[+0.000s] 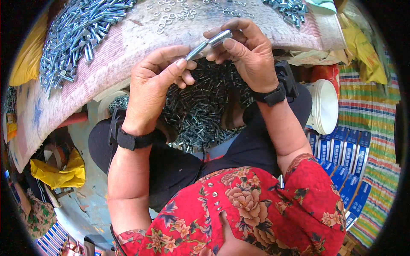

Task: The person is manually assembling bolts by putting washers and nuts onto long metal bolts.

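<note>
My left hand point(156, 81) and my right hand point(247, 49) together hold one shiny metal bolt point(208, 44) above my lap. The left fingertips pinch its lower shank end. The right thumb and fingers wrap its thicker sleeve end. Below the hands a container of dark finished bolts point(200, 115) rests between my knees. Both wrists wear black straps.
A worn pink cloth-covered board point(106, 55) holds a heap of silver bolts point(77, 34) at far left, loose washers point(179, 10) in the middle and more bolts point(290, 8) at far right. A white bucket point(324, 106), blue boxes point(341, 158) and striped sacking lie to the right; a yellow bag point(57, 173) to the left.
</note>
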{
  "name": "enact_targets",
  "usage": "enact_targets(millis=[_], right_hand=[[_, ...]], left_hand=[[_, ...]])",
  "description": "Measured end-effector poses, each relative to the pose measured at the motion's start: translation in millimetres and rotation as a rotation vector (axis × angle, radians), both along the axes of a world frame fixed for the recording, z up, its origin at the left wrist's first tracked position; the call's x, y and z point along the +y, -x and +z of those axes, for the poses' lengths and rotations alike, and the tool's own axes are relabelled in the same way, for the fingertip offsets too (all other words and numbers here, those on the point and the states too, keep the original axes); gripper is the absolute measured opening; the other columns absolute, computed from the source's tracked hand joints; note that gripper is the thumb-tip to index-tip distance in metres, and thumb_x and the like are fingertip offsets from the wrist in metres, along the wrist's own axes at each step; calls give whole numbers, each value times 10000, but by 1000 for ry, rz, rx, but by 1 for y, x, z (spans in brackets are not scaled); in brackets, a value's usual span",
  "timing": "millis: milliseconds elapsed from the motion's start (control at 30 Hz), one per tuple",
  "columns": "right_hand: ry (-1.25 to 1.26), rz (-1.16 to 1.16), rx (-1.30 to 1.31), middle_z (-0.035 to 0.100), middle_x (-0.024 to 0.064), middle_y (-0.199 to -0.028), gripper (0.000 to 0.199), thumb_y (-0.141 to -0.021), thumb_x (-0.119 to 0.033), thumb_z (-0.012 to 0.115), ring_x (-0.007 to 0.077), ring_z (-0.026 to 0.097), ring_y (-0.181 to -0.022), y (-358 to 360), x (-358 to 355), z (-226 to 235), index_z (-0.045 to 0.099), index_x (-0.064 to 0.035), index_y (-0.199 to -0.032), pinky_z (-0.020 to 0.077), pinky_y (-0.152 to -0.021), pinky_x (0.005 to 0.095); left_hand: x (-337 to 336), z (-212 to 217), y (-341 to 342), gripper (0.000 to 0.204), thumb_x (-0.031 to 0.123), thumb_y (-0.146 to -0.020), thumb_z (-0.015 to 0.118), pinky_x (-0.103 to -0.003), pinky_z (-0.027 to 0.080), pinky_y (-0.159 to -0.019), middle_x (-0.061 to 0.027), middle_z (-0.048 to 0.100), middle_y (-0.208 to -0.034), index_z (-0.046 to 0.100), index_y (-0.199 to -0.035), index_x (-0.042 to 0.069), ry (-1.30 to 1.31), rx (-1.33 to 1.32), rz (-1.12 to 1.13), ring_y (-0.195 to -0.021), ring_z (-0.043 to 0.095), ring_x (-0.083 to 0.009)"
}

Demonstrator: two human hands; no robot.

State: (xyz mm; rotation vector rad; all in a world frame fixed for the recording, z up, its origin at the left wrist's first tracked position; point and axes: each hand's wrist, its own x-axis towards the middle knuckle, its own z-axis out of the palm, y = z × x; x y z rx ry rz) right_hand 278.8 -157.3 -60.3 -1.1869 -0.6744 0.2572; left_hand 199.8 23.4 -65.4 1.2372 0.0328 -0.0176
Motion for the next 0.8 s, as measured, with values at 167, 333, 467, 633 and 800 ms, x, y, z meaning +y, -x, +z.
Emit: enact_targets(millis=[167,333,467,633,800], right_hand=[[32,-60,-35,618,145,-957,187,-836,-39,536,158,616,-738,0,2,-1,489,-27,-1016,514,-612,252],[-22,-139,-53,623,113,-894,192,-834,-31,534,123,596,-683,4,10,1,493,-21,-1021,493,-577,218],[114,-146,13,578,44,-769,232,-824,-34,544,68,519,-560,0,-1,12,492,-8,-1048,411,-488,172],[490,-113,-130,558,52,-854,201,-828,-24,527,83,529,-612,1,-9,21,540,24,-1022,389,-492,170],[328,-45,-162,602,71,-834,165,-771,42,570,118,605,-726,1,-4,21,603,31,-932,489,-635,210]], left_hand=[[2,0,-1,212,51,-829,542,-210,459,-589,-96,630,-826,576,-1027,-16,-25,-49,6,-656,588,-117],[4,-2,-2,212,40,-825,548,-209,467,-597,-99,631,-836,574,-1027,-20,-95,-110,42,-668,595,-122],[6,-2,-3,210,35,-824,551,-208,468,-597,-101,633,-832,575,-1024,-22,-113,-133,66,-665,596,-122],[8,-3,-5,204,35,-823,551,-209,467,-591,-91,631,-822,578,-1019,-17,-132,-144,52,-663,594,-117],[7,1,-2,184,34,-824,545,-211,468,-596,-72,621,-827,577,-997,-18,-154,-80,1,-667,591,-114]])
